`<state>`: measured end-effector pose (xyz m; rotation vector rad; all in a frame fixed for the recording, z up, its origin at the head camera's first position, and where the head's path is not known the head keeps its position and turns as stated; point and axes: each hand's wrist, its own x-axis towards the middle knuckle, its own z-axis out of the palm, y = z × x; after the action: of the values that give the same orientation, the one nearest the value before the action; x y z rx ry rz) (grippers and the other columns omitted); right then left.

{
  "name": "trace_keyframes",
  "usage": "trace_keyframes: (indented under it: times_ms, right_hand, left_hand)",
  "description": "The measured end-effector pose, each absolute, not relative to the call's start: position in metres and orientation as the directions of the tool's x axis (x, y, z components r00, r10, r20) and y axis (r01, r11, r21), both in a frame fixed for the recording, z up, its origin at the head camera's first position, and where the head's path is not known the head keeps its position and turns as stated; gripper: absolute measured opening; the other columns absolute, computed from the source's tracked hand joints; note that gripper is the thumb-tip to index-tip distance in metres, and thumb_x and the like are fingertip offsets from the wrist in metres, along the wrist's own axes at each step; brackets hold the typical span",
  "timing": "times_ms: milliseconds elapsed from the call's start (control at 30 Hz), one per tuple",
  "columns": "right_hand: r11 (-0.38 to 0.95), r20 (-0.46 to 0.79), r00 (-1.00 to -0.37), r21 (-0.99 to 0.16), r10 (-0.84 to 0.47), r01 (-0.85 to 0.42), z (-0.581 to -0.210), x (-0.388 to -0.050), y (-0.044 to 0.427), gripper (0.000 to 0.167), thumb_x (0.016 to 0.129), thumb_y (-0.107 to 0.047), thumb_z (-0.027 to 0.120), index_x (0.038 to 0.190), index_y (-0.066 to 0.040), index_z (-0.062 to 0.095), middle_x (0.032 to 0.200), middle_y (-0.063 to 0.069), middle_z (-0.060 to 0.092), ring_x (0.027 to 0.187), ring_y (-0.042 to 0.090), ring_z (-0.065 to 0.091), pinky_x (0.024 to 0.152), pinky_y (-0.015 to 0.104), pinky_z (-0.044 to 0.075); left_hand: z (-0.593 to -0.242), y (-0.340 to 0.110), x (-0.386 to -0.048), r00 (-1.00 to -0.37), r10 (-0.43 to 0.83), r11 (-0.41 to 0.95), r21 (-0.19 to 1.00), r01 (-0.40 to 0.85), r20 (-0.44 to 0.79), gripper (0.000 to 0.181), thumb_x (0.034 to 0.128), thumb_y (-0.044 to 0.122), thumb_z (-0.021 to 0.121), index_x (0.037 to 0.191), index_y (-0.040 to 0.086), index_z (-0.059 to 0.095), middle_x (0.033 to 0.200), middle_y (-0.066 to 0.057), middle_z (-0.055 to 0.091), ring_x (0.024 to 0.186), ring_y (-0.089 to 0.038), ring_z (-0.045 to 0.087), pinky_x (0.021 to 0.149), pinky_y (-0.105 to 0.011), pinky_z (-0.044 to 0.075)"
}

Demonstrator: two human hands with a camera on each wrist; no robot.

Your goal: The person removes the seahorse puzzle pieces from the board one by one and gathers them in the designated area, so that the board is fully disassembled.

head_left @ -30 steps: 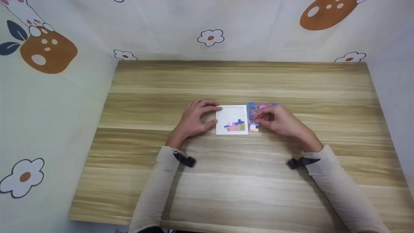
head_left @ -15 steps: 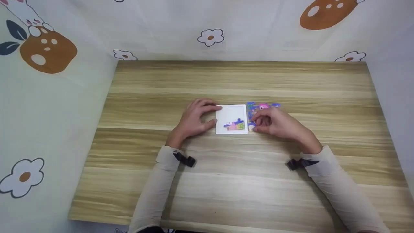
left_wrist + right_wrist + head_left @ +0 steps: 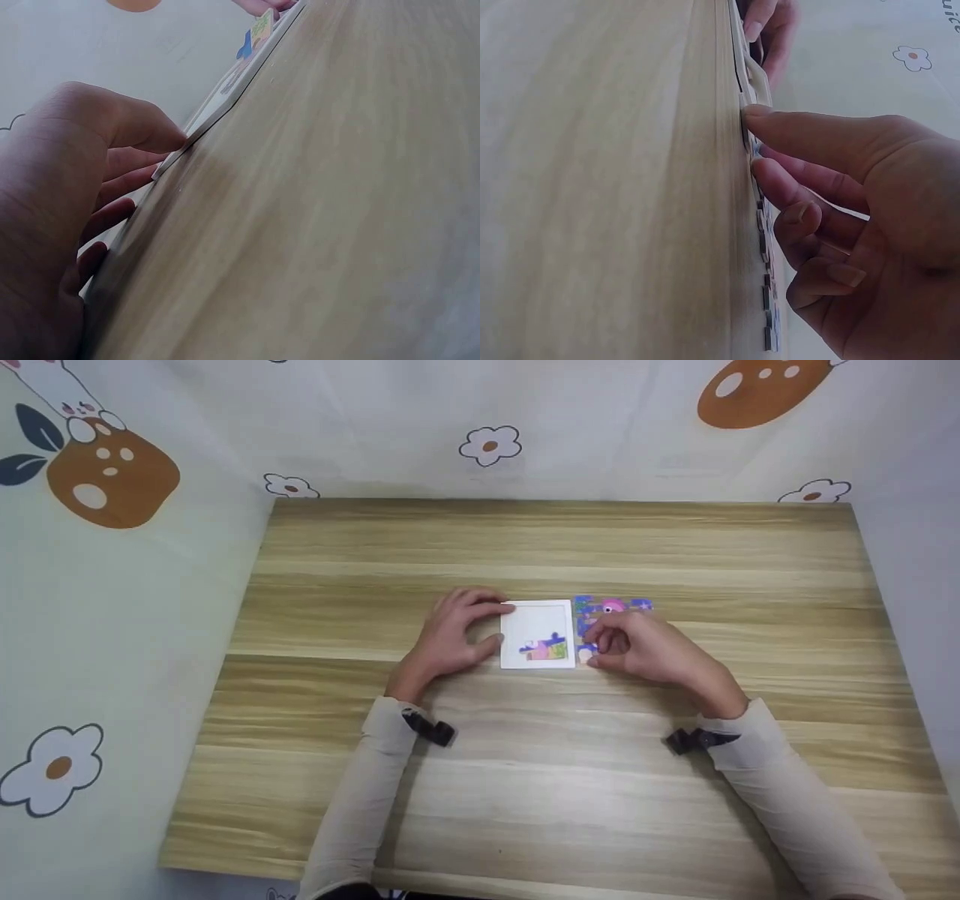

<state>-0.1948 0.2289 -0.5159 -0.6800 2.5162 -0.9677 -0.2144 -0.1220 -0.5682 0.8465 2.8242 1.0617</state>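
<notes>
A square white puzzle tray [image 3: 537, 667] lies flat on the table, with a few joined colorful pieces [image 3: 545, 648] in its lower right part. My left hand [image 3: 459, 631] rests at the tray's left side. Its index fingertip touches the upper left corner and its thumb [image 3: 161, 133] presses the left edge. Right of the tray, my right hand [image 3: 637, 643] bends over several loose pieces, thumb and index finger at a puzzle piece [image 3: 584, 653] beside the tray's rim. In the right wrist view the thumb [image 3: 769, 124] lies on that piece. My palm hides part of the pieces.
More loose blue and pink puzzle pieces [image 3: 613, 605] lie behind my right hand. The wood-grain table [image 3: 525, 780] reaches back to a patterned curtain [image 3: 570, 427]. A small black wrist camera [image 3: 435, 731] sits on each sleeve.
My right hand has moved slightly toward me, its thumb coming down onto the piece beside the tray. That piece has shifted slightly left, against the tray. The left hand has stayed put.
</notes>
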Motion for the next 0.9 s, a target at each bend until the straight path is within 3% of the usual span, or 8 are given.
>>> trace_keyframes:
  times_ms: [500, 900]
  right_hand:
    - [0.715, -0.166, -0.845, -0.629, -0.508, -0.306, -0.5143, -0.1931, 0.2296, 0.026, 0.089, -0.026, 0.092, 0.103, -0.01, 0.075, 0.087, 0.001, 0.073, 0.083, 0.015, 0.068, 0.078, 0.033, 0.058]
    - [0.706, -0.166, -0.851, -0.647, -0.498, -0.287, -0.5116, -0.1931, 0.2278, 0.028, 0.091, -0.031, 0.089, 0.108, -0.012, 0.077, 0.091, 0.0, 0.073, 0.083, 0.015, 0.067, 0.074, 0.03, 0.056]
  left_hand:
    - [-0.5683, -0.1212, -0.2155, -0.854, 0.492, 0.629, 0.608, 0.483, 0.169, 0.047, 0.0951, 0.039, 0.072, 0.142, 0.032, 0.073, 0.154, 0.005, 0.061, 0.149, -0.022, 0.046, 0.127, -0.055, 0.029]
    - [-0.568, -0.1222, -0.2146, -0.854, 0.489, 0.627, 0.611, 0.483, 0.174, 0.047, 0.0948, 0.038, 0.072, 0.141, 0.031, 0.073, 0.153, 0.004, 0.062, 0.148, -0.022, 0.047, 0.126, -0.055, 0.03]
